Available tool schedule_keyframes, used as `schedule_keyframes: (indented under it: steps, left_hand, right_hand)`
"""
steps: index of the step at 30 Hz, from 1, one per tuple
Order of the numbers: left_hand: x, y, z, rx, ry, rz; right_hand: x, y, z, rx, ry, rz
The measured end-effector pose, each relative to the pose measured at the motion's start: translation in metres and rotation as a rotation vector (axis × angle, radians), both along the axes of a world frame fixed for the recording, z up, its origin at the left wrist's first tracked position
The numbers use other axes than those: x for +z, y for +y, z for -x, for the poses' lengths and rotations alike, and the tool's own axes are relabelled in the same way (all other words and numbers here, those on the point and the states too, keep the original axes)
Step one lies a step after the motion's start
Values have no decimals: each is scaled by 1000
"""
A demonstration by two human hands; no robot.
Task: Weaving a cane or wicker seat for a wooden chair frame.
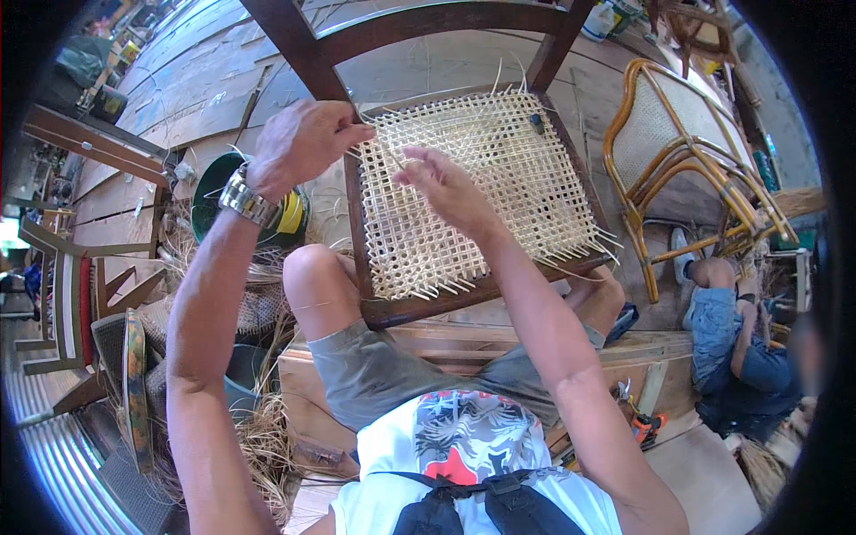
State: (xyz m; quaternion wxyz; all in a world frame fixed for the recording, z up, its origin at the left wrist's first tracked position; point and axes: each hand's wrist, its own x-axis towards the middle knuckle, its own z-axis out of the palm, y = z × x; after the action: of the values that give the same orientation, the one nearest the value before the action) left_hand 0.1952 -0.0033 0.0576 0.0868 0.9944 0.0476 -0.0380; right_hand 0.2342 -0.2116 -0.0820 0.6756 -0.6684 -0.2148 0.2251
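A dark wooden chair [392, 312] stands between my knees, its seat covered by an open lattice of pale woven cane [473, 223]. Loose cane ends stick out along the front and far edges. At the far left corner of the seat is my left hand [308, 147], with a watch [248, 198] on its wrist; its thumb and fingers are pinched, and what lies between them is too small to make out. Over the left half of the weave, my right hand [443, 189] is closed, with a thin cane strand at its fingertips. A small dark peg [537, 123] sits near the far right corner.
Left of the chair stands a dark green bucket [207, 192] beside piles of cane scraps [267, 437]. A rattan chair [637, 178] is on the right, near a seated person [722, 330]. Orange-handled tools [646, 428] lie on the boards by my right side.
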Motion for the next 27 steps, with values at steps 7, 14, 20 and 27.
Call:
schedule_keyframes:
  steps: [7,14,20,27]
  left_hand:
    - [-84,-22,5,-5,205,191]
    - [-122,-46,0,-198,174,-75]
    - [-123,-63,-6,-252,6,-231]
    - [-157,-51,7,41,93,259]
  right_hand:
    - [5,-27,-23,-124,-359,542]
    - [-14,-37,-15,-169,-534,647]
    - [-8,-31,-11,-191,-603,656]
    - [-18,-23,-15,2,-462,791]
